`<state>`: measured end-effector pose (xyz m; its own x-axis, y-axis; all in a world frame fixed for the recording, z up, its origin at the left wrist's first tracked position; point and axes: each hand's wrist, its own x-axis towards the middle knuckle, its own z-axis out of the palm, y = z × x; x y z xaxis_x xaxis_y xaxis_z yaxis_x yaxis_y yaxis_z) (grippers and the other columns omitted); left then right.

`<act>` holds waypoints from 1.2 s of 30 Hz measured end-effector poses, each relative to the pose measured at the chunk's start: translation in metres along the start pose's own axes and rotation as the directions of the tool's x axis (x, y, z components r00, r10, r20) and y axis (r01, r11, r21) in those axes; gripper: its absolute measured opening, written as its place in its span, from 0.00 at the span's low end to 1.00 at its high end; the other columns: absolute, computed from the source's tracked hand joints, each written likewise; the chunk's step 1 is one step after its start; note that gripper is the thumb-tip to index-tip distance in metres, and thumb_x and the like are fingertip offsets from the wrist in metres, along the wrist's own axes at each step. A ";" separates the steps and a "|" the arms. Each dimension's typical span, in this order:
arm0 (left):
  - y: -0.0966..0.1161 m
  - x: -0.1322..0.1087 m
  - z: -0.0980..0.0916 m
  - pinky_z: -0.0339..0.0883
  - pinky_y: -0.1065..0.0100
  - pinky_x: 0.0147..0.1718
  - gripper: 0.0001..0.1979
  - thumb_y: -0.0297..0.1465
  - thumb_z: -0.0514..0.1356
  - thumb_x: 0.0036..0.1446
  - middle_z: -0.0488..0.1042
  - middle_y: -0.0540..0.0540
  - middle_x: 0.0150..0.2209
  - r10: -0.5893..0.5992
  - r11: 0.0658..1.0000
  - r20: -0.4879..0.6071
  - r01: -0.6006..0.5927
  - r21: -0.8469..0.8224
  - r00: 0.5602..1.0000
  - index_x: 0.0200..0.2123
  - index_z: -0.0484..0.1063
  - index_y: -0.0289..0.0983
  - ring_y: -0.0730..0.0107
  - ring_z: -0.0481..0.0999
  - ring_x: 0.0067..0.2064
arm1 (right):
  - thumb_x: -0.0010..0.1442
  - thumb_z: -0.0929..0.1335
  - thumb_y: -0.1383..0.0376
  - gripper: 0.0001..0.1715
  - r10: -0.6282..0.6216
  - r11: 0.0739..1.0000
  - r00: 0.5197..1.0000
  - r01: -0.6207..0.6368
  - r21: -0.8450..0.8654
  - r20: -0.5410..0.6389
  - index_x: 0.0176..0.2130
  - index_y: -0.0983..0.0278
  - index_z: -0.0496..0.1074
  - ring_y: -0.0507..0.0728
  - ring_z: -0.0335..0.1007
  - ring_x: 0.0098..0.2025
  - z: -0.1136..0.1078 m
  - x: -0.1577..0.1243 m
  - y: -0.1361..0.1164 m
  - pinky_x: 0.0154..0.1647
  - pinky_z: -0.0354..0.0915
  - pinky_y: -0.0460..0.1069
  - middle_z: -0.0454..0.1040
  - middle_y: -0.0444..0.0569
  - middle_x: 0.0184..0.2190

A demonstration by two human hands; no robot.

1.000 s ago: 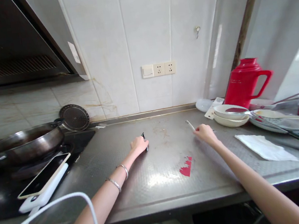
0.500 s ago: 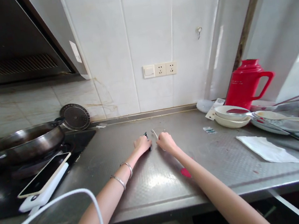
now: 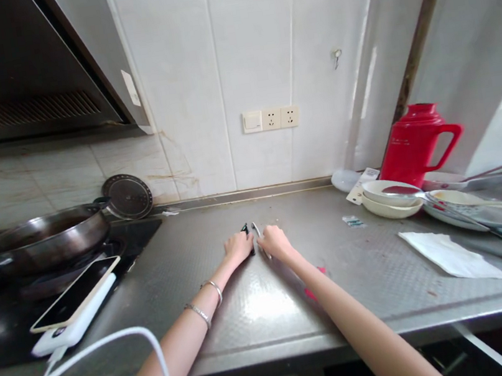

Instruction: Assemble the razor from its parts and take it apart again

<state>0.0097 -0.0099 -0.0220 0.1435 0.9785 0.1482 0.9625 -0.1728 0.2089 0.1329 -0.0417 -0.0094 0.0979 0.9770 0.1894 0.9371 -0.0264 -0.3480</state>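
Around the middle of the steel counter [image 3: 223, 318], my two hands rest close together with a small gap between them. The fingers of my left hand [image 3: 237, 248] are closed round a slim black object [image 3: 244, 229], whose tip sticks out past them. My right hand [image 3: 275, 243] is closed on a thin whitish stick-like object [image 3: 256, 230]. The kind of both objects is too small to make out. Beneath my right forearm lies a bright pink thing [image 3: 311, 294], partly hidden.
To the left, a steel pan [image 3: 52, 243] stands on the black stove, near a phone [image 3: 75, 293] on a white power bank [image 3: 80, 323] with a cable [image 3: 113, 335]. Rightward are a red thermos [image 3: 408, 149], stacked bowls [image 3: 388, 208], a white napkin [image 3: 452, 255] and a small packet [image 3: 353, 221].
My right hand has shifted slightly left, and the whitish object now lies along the inner side of my fingers. More of the pink thing shows. My left hand has hardly moved.
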 end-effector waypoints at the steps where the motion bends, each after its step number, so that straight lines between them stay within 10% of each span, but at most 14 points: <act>1: -0.001 -0.001 0.001 0.65 0.62 0.38 0.25 0.41 0.41 0.61 0.76 0.36 0.39 0.004 1.000 -0.013 -0.004 -0.007 1.000 0.38 0.75 0.36 0.55 0.75 0.43 | 0.54 0.63 0.63 0.16 -0.003 1.000 1.000 0.003 -0.005 -0.017 0.37 0.70 0.75 0.62 0.73 0.40 -0.003 0.002 0.005 0.37 0.64 0.47 0.76 0.64 0.37; 12: -0.006 -0.007 0.002 0.62 0.66 0.34 0.23 0.38 0.40 0.62 0.77 0.39 0.38 0.004 0.998 -0.082 -0.008 -0.058 0.997 0.37 0.74 0.38 0.58 0.75 0.40 | 0.52 0.64 0.63 0.22 0.084 0.996 0.954 -0.081 0.023 -0.289 0.45 0.69 0.72 0.59 0.71 0.42 -0.073 0.024 0.186 0.45 0.62 0.48 0.76 0.56 0.39; 18: -0.004 -0.007 -0.001 0.61 0.68 0.33 0.23 0.38 0.40 0.62 0.77 0.40 0.38 -0.023 0.999 -0.055 0.020 -0.039 0.998 0.37 0.74 0.38 0.59 0.75 0.40 | 0.48 0.69 0.56 0.32 0.044 0.994 0.969 -0.017 0.111 -0.244 0.50 0.69 0.69 0.62 0.67 0.50 -0.092 0.007 0.280 0.53 0.59 0.52 0.71 0.57 0.49; 36: -0.006 -0.008 -0.003 0.61 0.68 0.32 0.22 0.39 0.40 0.62 0.77 0.40 0.38 0.010 0.999 -0.052 -0.012 -0.032 0.999 0.35 0.73 0.39 0.58 0.75 0.40 | 0.41 0.71 0.61 0.39 -0.036 0.978 0.991 0.009 0.206 0.125 0.54 0.64 0.66 0.63 0.64 0.53 -0.106 0.020 0.327 0.56 0.56 0.54 0.69 0.55 0.52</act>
<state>0.0022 -0.0168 -0.0220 0.1412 0.9696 0.1999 0.9528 -0.1879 0.2383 0.4769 -0.0532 -0.0224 0.0216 0.9961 0.0852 0.8486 0.0268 -0.5284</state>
